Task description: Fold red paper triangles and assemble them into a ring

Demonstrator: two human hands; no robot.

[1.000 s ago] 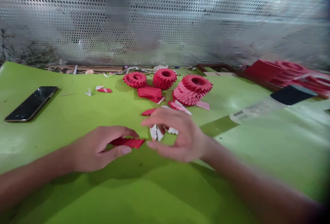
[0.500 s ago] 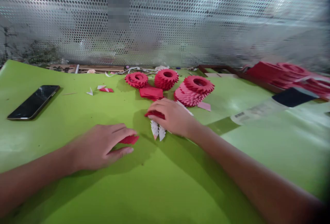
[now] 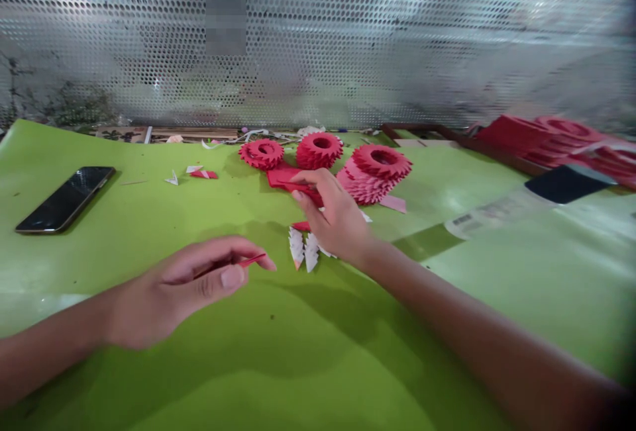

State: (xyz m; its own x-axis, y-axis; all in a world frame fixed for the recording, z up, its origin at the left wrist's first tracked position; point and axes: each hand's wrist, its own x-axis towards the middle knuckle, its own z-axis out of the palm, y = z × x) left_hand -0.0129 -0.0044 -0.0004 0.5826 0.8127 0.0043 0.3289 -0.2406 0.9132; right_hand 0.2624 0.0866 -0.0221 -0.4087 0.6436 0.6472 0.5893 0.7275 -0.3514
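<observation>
My left hand (image 3: 199, 285) is raised over the green table, its thumb and fingers closed on a folded red paper piece (image 3: 253, 260) seen edge-on. Farther forward, my right hand (image 3: 338, 212) reaches to a stack of red paper slips (image 3: 278, 177) and pinches a slip at its near side; the fingers partly cover the stack. Just below this hand lie two white pieces of folded paper (image 3: 311, 253), pointed and jagged-edged. A small red paper piece (image 3: 300, 226) touches their far end, partly hidden by my right hand.
Behind the stack stand toothed red paper rings (image 3: 320, 151) and a taller red-and-pink one (image 3: 380, 176). A phone (image 3: 67, 199) lies left, near small folded scraps (image 3: 203, 173). At right are a clear plastic packet (image 3: 491, 216), a dark object (image 3: 566, 184) and more red paperwork (image 3: 536, 140).
My right hand has moved forward from the white pieces to the red stack, leaving a red piece beside them. My left hand has turned, tilting its red paper edge-on.
</observation>
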